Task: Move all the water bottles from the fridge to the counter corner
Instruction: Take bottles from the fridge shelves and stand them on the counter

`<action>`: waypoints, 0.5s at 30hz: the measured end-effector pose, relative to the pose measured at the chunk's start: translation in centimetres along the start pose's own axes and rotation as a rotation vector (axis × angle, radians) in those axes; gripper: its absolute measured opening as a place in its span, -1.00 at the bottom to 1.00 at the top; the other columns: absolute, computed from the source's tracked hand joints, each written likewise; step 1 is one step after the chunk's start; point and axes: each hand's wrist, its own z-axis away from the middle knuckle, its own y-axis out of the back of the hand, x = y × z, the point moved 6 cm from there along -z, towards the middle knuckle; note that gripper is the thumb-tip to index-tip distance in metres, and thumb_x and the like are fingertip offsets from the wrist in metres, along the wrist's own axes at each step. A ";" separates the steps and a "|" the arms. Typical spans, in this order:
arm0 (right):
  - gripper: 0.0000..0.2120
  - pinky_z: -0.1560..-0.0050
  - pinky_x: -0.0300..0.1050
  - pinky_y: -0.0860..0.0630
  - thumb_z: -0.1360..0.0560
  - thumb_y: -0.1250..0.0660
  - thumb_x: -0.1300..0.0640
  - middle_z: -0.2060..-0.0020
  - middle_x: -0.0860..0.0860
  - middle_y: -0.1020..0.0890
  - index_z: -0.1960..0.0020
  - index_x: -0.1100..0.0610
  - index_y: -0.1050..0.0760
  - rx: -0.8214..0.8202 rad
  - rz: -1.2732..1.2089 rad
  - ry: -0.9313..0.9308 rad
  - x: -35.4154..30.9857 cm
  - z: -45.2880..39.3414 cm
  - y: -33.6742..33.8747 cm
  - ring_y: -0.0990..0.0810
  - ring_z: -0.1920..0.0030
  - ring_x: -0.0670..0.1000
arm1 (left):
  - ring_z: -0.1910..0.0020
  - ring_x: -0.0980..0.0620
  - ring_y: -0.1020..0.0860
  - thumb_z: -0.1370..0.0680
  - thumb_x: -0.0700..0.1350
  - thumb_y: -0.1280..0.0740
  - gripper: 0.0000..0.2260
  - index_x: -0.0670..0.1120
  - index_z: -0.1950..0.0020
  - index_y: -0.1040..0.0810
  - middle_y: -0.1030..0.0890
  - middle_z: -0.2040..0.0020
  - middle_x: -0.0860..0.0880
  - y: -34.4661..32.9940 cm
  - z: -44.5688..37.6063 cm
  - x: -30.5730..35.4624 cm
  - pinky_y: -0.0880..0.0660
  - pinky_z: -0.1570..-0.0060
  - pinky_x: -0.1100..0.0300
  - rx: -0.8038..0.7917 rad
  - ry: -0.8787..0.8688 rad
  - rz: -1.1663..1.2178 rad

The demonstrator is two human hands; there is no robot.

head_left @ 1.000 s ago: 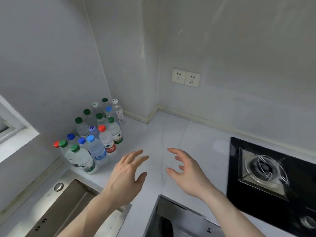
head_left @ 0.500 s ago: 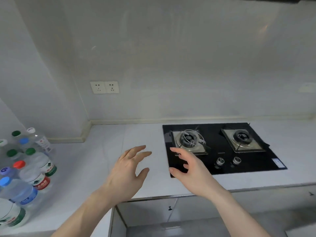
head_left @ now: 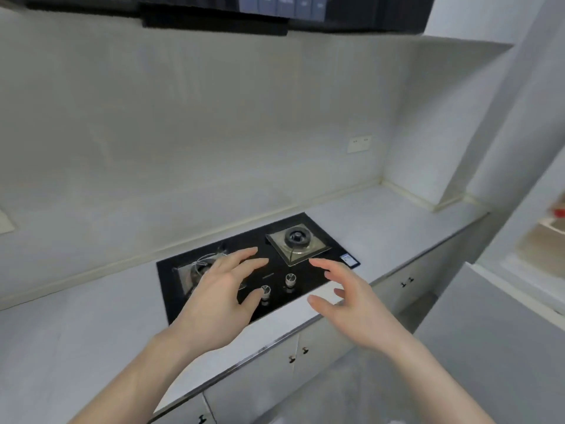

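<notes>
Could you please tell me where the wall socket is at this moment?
In the head view, the wall socket sits on the back wall at upper right, above the counter and right of the hob.

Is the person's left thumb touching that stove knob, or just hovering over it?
Cannot tell. In the head view the left hand overlaps the left knob at the thumb tip, but a single view from above shows neither contact nor gap.

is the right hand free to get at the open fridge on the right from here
Probably yes: the right hand is open and holds nothing, and nothing shows between it and the fridge at the right edge, though it looks beyond arm's reach without a step closer.
</notes>
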 end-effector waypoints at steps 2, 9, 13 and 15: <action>-0.46 -0.44 -0.16 -0.41 -0.57 -0.44 -0.02 -0.37 -0.46 -0.39 -0.47 -0.33 -0.36 0.062 0.014 -0.026 2.5 1.0 4.6 -0.44 -0.38 -0.25 | -0.55 0.21 -0.19 -0.62 0.04 -0.34 -0.54 0.22 -0.52 -0.38 -0.24 -0.56 0.30 -2.3 -3.0 4.4 -0.20 -0.56 0.10 -0.016 -0.071 0.002; -0.44 -0.44 -0.11 -0.41 -0.54 -0.47 -0.02 -0.39 -0.34 -0.43 -0.46 -0.31 -0.37 0.243 0.066 -0.093 9.9 4.4 16.7 -0.42 -0.39 -0.26 | -0.54 0.24 -0.18 -0.63 0.02 -0.34 -0.55 0.21 -0.52 -0.39 -0.26 -0.55 0.28 -8.9 -10.5 16.4 -0.19 -0.54 0.16 -0.072 -0.271 0.035; -0.45 -0.44 -0.13 -0.41 -0.55 -0.47 0.00 -0.38 -0.29 -0.46 -0.47 -0.26 -0.38 0.354 0.101 -0.151 13.5 7.6 23.6 -0.44 -0.37 -0.24 | -0.52 0.26 -0.17 -0.63 0.02 -0.33 -0.56 0.23 -0.50 -0.39 -0.25 -0.54 0.32 -13.1 -14.5 24.1 -0.10 -0.43 0.37 -0.109 -0.394 0.066; -0.45 -0.44 -0.15 -0.40 -0.55 -0.47 0.00 -0.35 -0.36 -0.43 -0.47 -0.27 -0.38 0.411 0.119 -0.178 14.9 9.0 26.4 -0.43 -0.37 -0.26 | -0.52 0.26 -0.18 -0.63 0.03 -0.34 -0.56 0.22 -0.50 -0.40 -0.24 -0.55 0.33 -14.8 -16.1 27.4 -0.10 -0.37 0.45 -0.132 -0.443 0.093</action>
